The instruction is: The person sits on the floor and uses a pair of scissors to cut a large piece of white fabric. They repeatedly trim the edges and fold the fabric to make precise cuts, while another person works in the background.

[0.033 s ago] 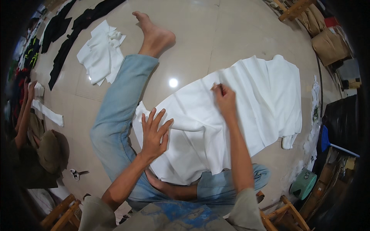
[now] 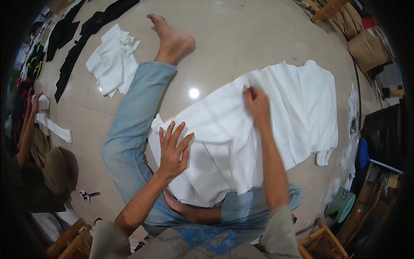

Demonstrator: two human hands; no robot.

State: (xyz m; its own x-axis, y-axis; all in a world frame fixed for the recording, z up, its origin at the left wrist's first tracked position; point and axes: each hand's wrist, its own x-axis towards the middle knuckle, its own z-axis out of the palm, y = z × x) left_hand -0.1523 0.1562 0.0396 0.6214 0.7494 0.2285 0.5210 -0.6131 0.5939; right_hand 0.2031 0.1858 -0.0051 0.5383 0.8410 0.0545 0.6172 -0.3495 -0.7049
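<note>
A large white cloth [image 2: 284, 108] lies spread on the tiled floor, and its near end covers my lap. My left hand [image 2: 172, 149] rests flat on the cloth's near left part, fingers spread, holding nothing. My right hand [image 2: 256, 101] reaches farther out and pinches a fold of the cloth near its far edge. My left leg in light blue jeans [image 2: 129, 129] stretches out past the cloth's left side and ends in a bare foot [image 2: 170, 39].
A heap of white cloth pieces [image 2: 112, 62] and black garments [image 2: 69, 34] lie at the far left. Another person [image 2: 43, 168] sits at the left edge, with scissors [image 2: 88, 195] on the floor nearby. Wooden furniture [image 2: 323, 233], a green stool [image 2: 340, 205] and brown bags [image 2: 366, 43] line the right.
</note>
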